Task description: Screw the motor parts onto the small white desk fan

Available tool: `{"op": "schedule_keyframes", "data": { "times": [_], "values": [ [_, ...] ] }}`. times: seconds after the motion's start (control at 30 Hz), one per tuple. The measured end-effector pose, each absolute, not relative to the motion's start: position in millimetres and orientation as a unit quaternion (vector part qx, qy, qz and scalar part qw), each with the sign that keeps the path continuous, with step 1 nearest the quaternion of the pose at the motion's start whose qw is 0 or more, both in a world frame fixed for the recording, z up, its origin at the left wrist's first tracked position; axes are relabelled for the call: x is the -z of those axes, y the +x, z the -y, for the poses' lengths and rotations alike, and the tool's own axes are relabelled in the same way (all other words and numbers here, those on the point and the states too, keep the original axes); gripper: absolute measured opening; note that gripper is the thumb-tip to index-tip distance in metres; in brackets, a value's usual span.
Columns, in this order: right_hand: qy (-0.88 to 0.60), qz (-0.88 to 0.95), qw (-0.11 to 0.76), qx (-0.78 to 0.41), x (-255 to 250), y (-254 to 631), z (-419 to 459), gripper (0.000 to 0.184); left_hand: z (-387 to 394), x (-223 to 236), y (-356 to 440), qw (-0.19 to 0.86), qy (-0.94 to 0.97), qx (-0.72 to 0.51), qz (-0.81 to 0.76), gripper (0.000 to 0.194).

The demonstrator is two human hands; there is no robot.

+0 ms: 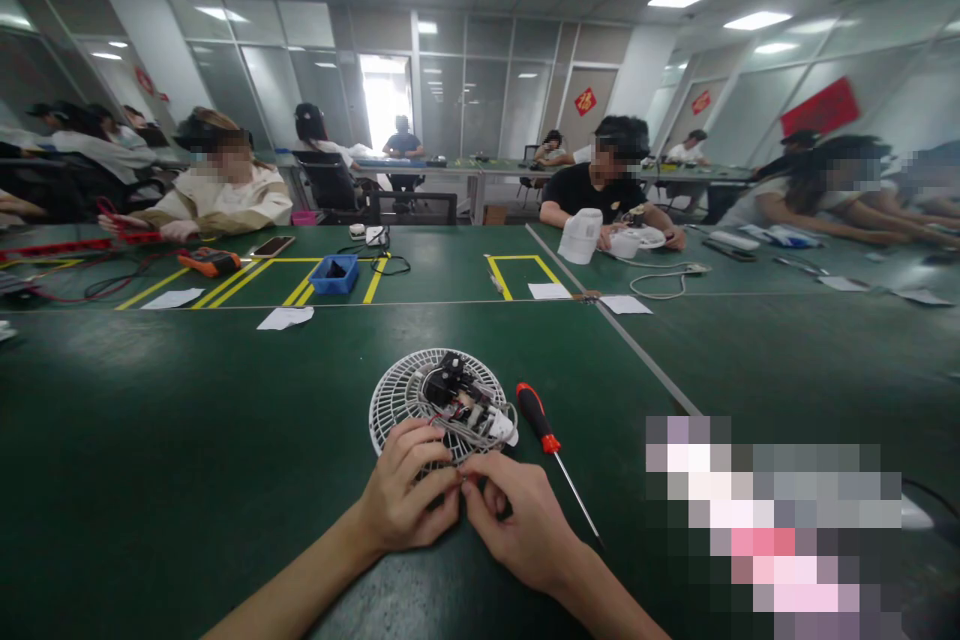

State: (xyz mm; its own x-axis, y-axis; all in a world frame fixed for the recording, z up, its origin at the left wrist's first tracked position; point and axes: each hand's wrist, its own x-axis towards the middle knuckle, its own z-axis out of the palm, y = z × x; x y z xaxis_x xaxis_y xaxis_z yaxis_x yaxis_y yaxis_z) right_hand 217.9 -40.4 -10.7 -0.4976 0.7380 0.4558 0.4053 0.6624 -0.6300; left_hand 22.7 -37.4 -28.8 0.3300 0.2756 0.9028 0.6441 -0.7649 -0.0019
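A round white fan grille [390,400] lies on the green table in front of me. On it rests a black motor part [448,378] with thin wires and a white plastic piece [501,428] at its right. My left hand [414,488] is at the near edge of the grille, its thumb and fingers pinched together. My right hand [517,518] meets it there, thumb and index finger closed as well. Between the fingertips is something small, perhaps a wire end, too tiny to name. A screwdriver [538,420] with a black and red handle lies right of the grille.
Farther back are a blue bin [334,275], an orange and black meter [210,262], a phone [273,247] and paper slips [286,318]. Across the table, a person in black [600,185] handles white parts beside a white cable [664,280]. Another person [217,190] sits at the left.
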Motion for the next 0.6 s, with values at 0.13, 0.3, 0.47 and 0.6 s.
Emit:
{"op": "schedule_keyframes", "data": {
  "times": [0.13,0.3,0.47,0.6],
  "values": [
    [-0.342,0.835,0.370,-0.222,7.8,217.5,41.0,0.016,37.8,29.3,23.4,0.174,-0.799,0.499,0.286,0.018],
    [-0.338,0.836,0.373,-0.219,9.8,216.6,39.8,0.015,38.0,28.5,23.6,0.163,-0.805,0.495,0.283,0.017],
    [-0.344,0.837,0.362,-0.223,13.2,216.1,39.4,0.016,38.3,27.8,23.6,0.157,-0.804,0.497,0.287,0.017],
    [-0.342,0.839,0.358,-0.226,13.0,216.0,39.8,0.016,37.7,29.9,23.2,0.151,-0.809,0.492,0.284,0.017]
  ]
}}
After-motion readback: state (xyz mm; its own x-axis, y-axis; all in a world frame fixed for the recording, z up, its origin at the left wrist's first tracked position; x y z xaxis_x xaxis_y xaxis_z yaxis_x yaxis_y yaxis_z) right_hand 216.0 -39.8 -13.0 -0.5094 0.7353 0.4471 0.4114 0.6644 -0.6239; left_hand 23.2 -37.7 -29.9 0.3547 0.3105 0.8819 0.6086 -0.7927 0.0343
